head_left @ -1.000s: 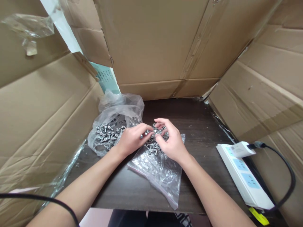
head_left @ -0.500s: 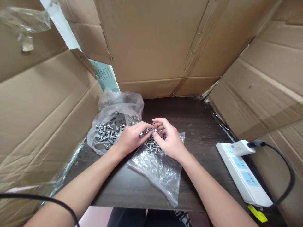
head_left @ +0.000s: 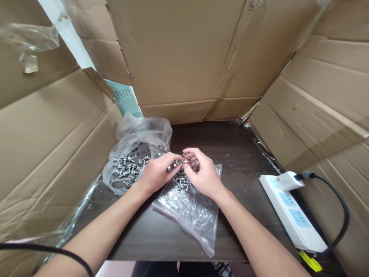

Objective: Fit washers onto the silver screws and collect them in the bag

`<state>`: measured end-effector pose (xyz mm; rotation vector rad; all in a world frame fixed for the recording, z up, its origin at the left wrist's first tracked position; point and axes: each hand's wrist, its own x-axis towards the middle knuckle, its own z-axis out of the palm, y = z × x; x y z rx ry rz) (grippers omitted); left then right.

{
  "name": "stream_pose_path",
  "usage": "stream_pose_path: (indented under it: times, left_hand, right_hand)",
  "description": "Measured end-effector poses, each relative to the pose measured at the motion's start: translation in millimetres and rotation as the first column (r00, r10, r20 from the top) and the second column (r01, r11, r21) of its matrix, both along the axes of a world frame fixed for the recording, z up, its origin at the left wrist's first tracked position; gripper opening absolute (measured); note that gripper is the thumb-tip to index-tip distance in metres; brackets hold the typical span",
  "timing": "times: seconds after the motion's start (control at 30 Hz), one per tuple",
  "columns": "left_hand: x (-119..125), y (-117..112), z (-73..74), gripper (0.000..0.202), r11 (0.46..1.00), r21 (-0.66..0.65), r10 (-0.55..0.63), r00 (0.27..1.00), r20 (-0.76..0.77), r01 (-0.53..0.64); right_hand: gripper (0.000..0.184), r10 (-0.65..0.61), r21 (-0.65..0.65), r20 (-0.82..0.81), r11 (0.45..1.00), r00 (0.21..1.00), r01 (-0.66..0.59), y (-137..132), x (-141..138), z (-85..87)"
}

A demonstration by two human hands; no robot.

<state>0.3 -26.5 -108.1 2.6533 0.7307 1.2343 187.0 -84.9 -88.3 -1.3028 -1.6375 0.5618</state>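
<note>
Between my two hands, over a flat zip bag, is a small silver bolt (head_left: 184, 162). My left hand (head_left: 158, 169) is closed, its thumb and forefinger pinching the bolt's left end; another shiny metal piece shows between its fingers. My right hand (head_left: 202, 171) grips the bolt's right end between thumb and fingertips. Beneath them lies a pile of loose bolts (head_left: 181, 184) on the clear zip bag (head_left: 190, 215). To the left, an opened plastic bag (head_left: 111, 179) holds many more bolts (head_left: 127, 169). Washers or nuts on the bolt are too small to tell.
A white power strip (head_left: 305, 234) with a plugged-in white adapter (head_left: 288, 181) and black cable lies at the right. Cardboard walls (head_left: 184, 54) enclose the dark table (head_left: 225, 142) on the left, back and right. A black cord (head_left: 52, 251) crosses the lower left.
The view has shifted slightly, so everything sits a little lower and further left. Both hands keep their pinch on the bolt, with little visible finger movement.
</note>
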Motion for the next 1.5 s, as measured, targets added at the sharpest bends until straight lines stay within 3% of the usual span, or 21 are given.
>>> stream_pose_path:
  times: [0.23,0.47,0.8,1.13,1.33,1.5]
  left_hand:
    - [-0.7,-0.1,0.8,0.006,0.999,-0.042,-0.026,1.0,-0.006,0.025]
    - [-1.7,1.1,-0.6,0.005,1.0,-0.018,-0.019,1.0,0.012,0.019]
    - [-0.7,1.4,0.1,0.004,1.0,-0.008,-0.02,0.999,0.047,0.02]
    - [0.9,0.4,1.3,0.004,0.999,0.006,-0.042,0.998,0.052,0.042]
    - [0.7,0.3,1.3,0.015,0.999,0.014,-0.041,0.997,0.071,0.04]
    - [0.9,0.6,2.0,0.014,0.998,0.033,-0.047,0.996,0.077,0.045]
  right_hand:
    - [0.033,0.009,0.089,0.013,0.996,1.0,-0.01,0.9,-0.5,-3.9]
    - [0.034,0.06,-0.024,0.041,0.998,0.997,-0.059,-0.2,1.1,-3.2]
    - [0.039,0.005,0.052,-0.008,0.999,1.0,-0.005,0.1,0.3,-2.2]
    - [0.028,0.058,-0.037,-0.016,0.998,0.998,-0.058,-0.7,3.9,5.6]
    - [0.048,0.038,0.054,0.046,0.998,0.998,-0.04,-0.6,5.0,1.0]
    - [0.036,0.032,0.04,0.02,0.999,0.999,-0.033,0.1,4.4,-0.7]
